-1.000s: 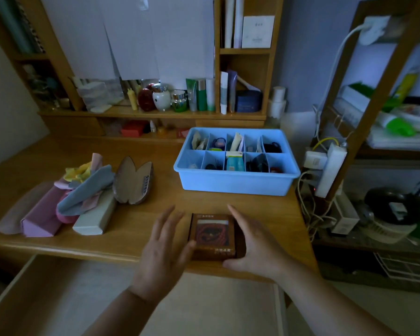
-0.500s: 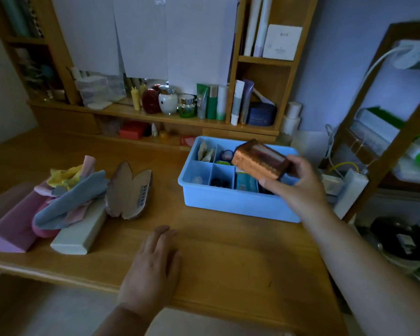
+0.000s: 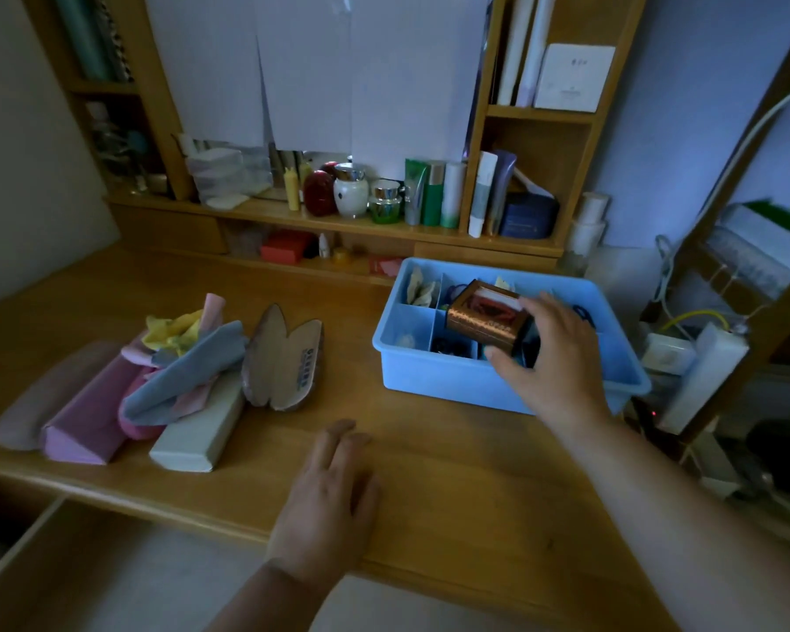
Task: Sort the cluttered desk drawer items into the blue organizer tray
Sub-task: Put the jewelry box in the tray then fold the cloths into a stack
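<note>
Hands: two; left hand (image 3: 327,499) flat on the desk (image 3: 452,472), right hand (image 3: 550,358) over the tray.
Blue organizer tray (image 3: 429,380): one, under the right hand.
Brown box (image 3: 486,317): one, gripped in the right hand's fingers.
Tray compartments: count unclear, several hidden behind hand and box.
Closed cases: three beyond and left of the left hand; pink case (image 3: 83,417), pale case (image 3: 199,431), mauve case (image 3: 33,403) farthest left.
Open glasses case (image 3: 283,362): one, just beyond the left hand.
Cloths (image 3: 188,358): a heap over the cases; at least three colours, exact number uncertain.
Open drawer (image 3: 65,567): one, below left of the left hand.
</note>
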Tool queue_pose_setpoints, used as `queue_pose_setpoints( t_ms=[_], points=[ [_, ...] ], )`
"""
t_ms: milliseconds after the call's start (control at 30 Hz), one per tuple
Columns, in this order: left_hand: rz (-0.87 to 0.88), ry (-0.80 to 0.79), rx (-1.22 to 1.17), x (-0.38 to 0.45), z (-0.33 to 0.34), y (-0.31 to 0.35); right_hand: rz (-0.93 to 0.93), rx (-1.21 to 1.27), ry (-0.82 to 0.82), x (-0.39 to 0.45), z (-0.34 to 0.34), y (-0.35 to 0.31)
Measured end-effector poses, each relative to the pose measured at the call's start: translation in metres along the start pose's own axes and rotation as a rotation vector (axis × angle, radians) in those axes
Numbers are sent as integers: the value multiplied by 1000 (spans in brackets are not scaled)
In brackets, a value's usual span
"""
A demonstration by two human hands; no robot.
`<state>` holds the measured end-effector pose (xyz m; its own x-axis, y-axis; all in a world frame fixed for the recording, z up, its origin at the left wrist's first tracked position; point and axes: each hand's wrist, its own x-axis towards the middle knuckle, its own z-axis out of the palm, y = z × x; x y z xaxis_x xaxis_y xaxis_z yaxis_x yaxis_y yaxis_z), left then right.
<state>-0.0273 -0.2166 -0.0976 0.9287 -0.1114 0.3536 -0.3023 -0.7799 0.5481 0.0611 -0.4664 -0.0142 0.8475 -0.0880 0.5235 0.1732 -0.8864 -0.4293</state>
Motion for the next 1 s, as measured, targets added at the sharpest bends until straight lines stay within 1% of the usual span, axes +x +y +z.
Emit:
queue_pose_setpoints(
  t_ms=[33,67,100,133,200,267,333,400,467,567,667,733,833,900,1000],
  points=[
    [-20,15,-18,4,-3,-2,-90,73,35,-22,-3,-6],
    [-57,34,-28,10,-7,-5,-152,110,22,-45,-4,-11],
    [-113,49,-29,19,-12,-8,-174,120,-37,-68,-4,-13],
    [-192,41,-16,29,-17,-11,-159,114,-123,-88,-3,-14],
    [-375,-60,36,49,-26,-14,-51,142,-306,-119,0,-12],
    [-463,-144,56,61,-30,-14,46,220,-419,-137,5,-7],
    [-510,-104,-11,61,-31,-14,81,235,-458,-144,5,-6],
    [-546,-2,-64,49,-35,-13,129,288,-458,-145,4,-7],
    [-510,36,-10,31,-40,-14,166,318,-456,-144,2,-9],
    [-336,21,121,1,-47,-14,189,295,-480,-144,0,-11],
    [-197,-5,113,-25,-55,-10,242,347,-510,-146,-4,-14],
    [-121,-38,53,-39,-59,-7,200,366,-506,-151,-7,-14],
    [-14,-131,17,-46,-58,1,61,289,-501,-162,-9,-14],
    [41,-160,-2,-39,-50,9,16,225,-467,-168,-8,-11],
    [53,-161,-6,-23,-31,22,88,154,-350,-164,-7,-1]
  ],
)
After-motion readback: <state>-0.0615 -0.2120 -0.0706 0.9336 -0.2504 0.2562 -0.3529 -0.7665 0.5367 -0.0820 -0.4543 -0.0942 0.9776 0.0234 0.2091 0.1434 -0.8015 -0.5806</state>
